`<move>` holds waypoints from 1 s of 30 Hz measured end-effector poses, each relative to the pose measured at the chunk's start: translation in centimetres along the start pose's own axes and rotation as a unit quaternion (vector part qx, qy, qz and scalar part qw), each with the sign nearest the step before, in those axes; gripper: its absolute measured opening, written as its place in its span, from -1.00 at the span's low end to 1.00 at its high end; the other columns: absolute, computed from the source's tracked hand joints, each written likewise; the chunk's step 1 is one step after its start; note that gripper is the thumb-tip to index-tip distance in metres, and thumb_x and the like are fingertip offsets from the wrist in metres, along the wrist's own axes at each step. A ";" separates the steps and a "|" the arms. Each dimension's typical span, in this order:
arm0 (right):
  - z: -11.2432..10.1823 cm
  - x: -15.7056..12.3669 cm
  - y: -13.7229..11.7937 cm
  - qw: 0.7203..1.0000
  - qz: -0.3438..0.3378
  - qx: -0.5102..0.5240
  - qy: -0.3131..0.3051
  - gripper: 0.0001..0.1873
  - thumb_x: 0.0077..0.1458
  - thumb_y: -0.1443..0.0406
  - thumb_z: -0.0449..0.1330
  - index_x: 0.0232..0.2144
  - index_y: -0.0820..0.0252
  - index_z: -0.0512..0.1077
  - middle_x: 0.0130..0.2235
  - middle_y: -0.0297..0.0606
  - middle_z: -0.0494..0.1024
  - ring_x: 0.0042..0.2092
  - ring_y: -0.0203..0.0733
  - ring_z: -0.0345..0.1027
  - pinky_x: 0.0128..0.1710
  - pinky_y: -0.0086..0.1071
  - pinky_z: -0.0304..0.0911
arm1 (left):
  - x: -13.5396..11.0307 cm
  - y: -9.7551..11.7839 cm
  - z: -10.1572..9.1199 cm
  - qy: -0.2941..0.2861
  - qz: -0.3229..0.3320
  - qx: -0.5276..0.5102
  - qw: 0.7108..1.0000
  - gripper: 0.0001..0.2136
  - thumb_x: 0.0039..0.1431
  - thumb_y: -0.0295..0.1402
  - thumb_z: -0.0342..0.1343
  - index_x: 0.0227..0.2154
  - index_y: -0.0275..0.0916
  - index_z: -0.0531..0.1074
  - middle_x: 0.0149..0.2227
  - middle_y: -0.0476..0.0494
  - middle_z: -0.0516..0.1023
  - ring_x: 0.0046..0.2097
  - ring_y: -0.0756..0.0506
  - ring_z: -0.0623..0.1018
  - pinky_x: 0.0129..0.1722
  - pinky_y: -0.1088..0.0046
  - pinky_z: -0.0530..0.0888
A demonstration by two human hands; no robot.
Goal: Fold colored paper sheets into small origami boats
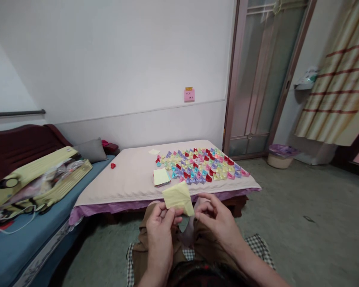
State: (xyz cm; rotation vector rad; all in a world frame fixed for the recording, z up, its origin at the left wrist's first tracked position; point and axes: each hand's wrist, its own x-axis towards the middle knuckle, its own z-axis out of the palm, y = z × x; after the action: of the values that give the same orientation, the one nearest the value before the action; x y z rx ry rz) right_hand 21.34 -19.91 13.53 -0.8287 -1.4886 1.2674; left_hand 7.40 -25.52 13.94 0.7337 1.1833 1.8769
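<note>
Left hand (164,225) pinching pale-yellow paper (176,196), squarish, thin, creased, right hand (215,215) loosely parted beside its edge

The left hand (160,233) is raised with its back to the wearer, thumb (169,216) pressing inward over curled fingers (159,209) in a pinch, and its forearm (154,275) rising from below it. Just to its right and at much the same height, the right hand (219,221) turns in toward it, index finger (208,196) reaching out above a loosely bent thumb (204,219), while the right forearm (257,263) slants up from the lower right; the legs (205,244) lie below both hands.
</note>
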 end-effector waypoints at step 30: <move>0.0 -1.3 -1.5 0.999 -0.044 0.004 0.003 -0.84 -0.06 0.23 0.29 -0.57 0.17 0.48 -0.56 -0.38 0.43 -0.49 -0.27 0.26 -0.48 -0.45 0.19 | -1.6 0.1 -0.6 -0.065 0.345 0.283 0.893 -0.87 0.06 -0.49 0.12 -0.36 -0.20 0.54 -0.12 -0.22 0.58 -0.06 -0.18 0.54 -0.06 0.32 0.45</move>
State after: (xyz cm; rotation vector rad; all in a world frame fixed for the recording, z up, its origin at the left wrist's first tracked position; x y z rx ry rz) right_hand 21.84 -21.48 14.71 -0.7529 -1.4980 1.2053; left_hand 7.75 -27.17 13.75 1.7670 1.5274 1.9696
